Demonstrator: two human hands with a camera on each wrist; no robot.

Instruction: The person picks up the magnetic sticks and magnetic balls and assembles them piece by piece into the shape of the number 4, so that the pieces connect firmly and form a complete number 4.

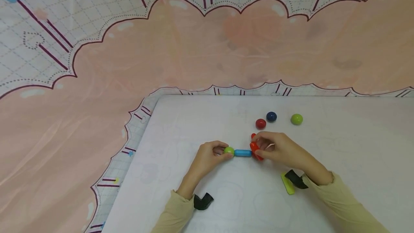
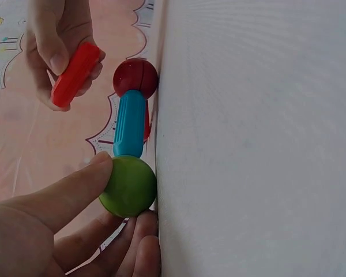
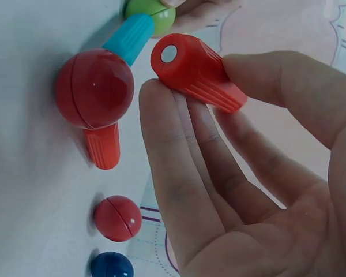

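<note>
With thumb and fingers, my left hand (image 1: 207, 157) pinches a green ball (image 2: 128, 186) at one end of a joined row of magnetic pieces. From that ball a blue rod (image 1: 242, 153) runs to a dark red ball (image 3: 95, 88). A red rod (image 3: 104, 148) sticks out from the far side of this red ball. My right hand (image 1: 279, 148) pinches another red rod (image 3: 199, 72), held apart from the row and close above the red ball. A pale round magnet shows at its end in the right wrist view.
Behind the hands, a red ball (image 1: 260, 123), a dark blue ball (image 1: 271, 117) and a green ball (image 1: 296, 119) lie on the white tabletop (image 1: 181, 118). A yellow-green rod (image 1: 287, 183) lies beside the right wrist, near a black strap piece (image 1: 296, 179).
</note>
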